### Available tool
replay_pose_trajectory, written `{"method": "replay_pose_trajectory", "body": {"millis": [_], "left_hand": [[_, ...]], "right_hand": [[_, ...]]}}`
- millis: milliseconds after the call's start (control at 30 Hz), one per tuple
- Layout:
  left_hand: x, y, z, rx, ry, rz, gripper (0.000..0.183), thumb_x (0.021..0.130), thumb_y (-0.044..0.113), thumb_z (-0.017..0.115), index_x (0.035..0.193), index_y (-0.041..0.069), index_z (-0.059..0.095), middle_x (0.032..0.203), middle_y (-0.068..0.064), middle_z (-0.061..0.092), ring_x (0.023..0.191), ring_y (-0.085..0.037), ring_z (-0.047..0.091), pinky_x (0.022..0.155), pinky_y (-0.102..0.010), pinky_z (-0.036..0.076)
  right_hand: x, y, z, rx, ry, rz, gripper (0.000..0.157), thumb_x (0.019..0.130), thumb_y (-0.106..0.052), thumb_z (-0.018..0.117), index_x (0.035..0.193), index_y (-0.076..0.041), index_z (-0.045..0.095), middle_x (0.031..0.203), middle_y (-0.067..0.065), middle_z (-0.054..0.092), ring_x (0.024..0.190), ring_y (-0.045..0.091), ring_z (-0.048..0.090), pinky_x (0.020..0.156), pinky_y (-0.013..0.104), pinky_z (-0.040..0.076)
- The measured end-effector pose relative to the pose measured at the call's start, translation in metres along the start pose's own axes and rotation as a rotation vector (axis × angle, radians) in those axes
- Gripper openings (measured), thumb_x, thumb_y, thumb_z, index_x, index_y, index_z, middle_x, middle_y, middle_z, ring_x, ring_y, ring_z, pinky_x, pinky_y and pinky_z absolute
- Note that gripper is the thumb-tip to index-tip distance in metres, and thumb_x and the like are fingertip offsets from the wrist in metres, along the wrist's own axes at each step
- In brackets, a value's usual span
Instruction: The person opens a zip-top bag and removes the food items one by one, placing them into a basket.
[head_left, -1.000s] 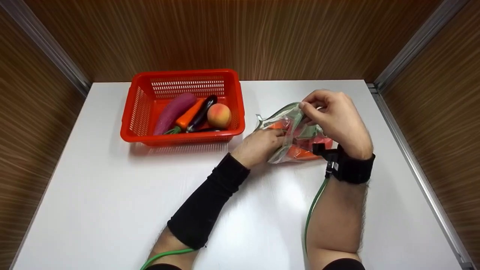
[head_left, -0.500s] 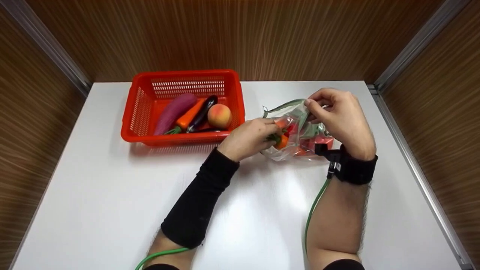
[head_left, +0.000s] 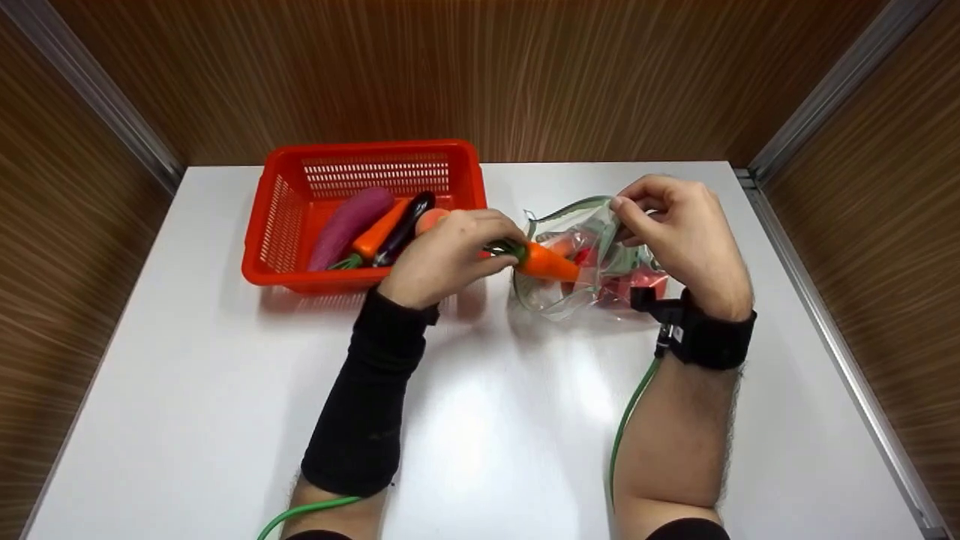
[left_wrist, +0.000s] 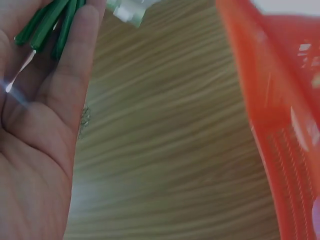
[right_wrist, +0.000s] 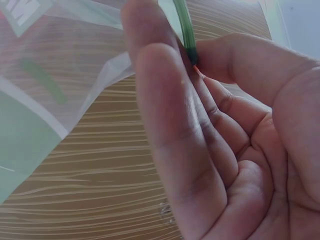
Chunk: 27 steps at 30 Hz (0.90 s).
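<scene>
My left hand (head_left: 450, 259) pinches a carrot (head_left: 549, 264) by its green stems, which also show between the fingers in the left wrist view as green stalks (left_wrist: 50, 30). The carrot's orange body slants right, its narrow tip at the mouth of a clear zip bag (head_left: 606, 244) with green edging. At the bag's upper rim, my right hand (head_left: 686, 244) pinches the edge between thumb and fingers and holds the mouth open. The right wrist view shows the green zip strip (right_wrist: 186, 30) at the thumb tip. Red and orange produce shows through the plastic.
A red plastic basket (head_left: 367, 147) stands left of the bag. In it lie a long purple vegetable (head_left: 349, 229), another carrot (head_left: 381, 227), a dark eggplant (head_left: 406, 229) and a peach (head_left: 430, 218) partly behind my left hand. Wood-grain panels (head_left: 480, 75) enclose the white table (head_left: 225, 390).
My left hand has come out of the bag and moved left toward the basket, drawing the carrot by its stems. The right hand has shifted slightly right, still pinching the rim.
</scene>
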<state>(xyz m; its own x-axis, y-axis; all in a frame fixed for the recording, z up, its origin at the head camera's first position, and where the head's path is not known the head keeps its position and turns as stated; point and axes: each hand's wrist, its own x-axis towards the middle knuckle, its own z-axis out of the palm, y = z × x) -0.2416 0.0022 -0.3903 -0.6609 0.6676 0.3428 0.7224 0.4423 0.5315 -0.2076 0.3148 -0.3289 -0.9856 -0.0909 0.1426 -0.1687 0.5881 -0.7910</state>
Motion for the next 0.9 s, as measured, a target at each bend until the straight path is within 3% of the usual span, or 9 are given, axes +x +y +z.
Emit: {"method": "replay_pose_trajectory", "body": {"millis": [233,533,633,900], "left_hand": [[-0.017,-0.002,-0.028,-0.017,0.105,-0.040,0.017,0.106,0.009,0.088,0.122,0.007,0.086,0.120,-0.008,0.087,0.113,-0.024,0.081,0.111,-0.038,0.068],[-0.041,-0.008,-0.056,-0.053,0.227,-0.068,0.023,0.102,0.011,0.093,0.124,0.009,0.088,0.124,-0.004,0.087,0.120,-0.019,0.081,0.112,-0.038,0.068],[-0.048,-0.010,-0.064,-0.042,0.255,-0.095,0.024,0.102,0.011,0.093,0.125,0.009,0.088,0.128,-0.005,0.086,0.125,-0.021,0.080,0.116,-0.040,0.067],[-0.064,-0.019,-0.080,-0.027,0.321,-0.168,0.022,0.103,0.012,0.091,0.125,0.010,0.088,0.131,-0.005,0.086,0.129,-0.020,0.080,0.117,-0.041,0.067]], "right_hand": [[0.000,0.000,-0.001,0.006,-0.001,-0.001,0.025,0.116,-0.020,0.073,0.122,0.002,0.084,0.105,0.011,0.086,0.075,0.002,0.082,0.074,0.020,0.070],[-0.002,-0.001,-0.002,-0.009,0.004,-0.011,0.025,0.117,-0.021,0.073,0.120,0.001,0.084,0.103,0.008,0.085,0.075,0.001,0.082,0.074,0.018,0.069],[-0.002,0.001,-0.002,-0.009,0.001,-0.029,0.026,0.116,-0.021,0.072,0.120,0.002,0.084,0.101,0.004,0.085,0.075,0.001,0.082,0.074,0.019,0.069],[-0.002,0.001,-0.003,-0.007,0.006,-0.012,0.027,0.117,-0.022,0.072,0.121,0.002,0.084,0.103,0.008,0.086,0.076,0.003,0.083,0.075,0.020,0.070]]}}
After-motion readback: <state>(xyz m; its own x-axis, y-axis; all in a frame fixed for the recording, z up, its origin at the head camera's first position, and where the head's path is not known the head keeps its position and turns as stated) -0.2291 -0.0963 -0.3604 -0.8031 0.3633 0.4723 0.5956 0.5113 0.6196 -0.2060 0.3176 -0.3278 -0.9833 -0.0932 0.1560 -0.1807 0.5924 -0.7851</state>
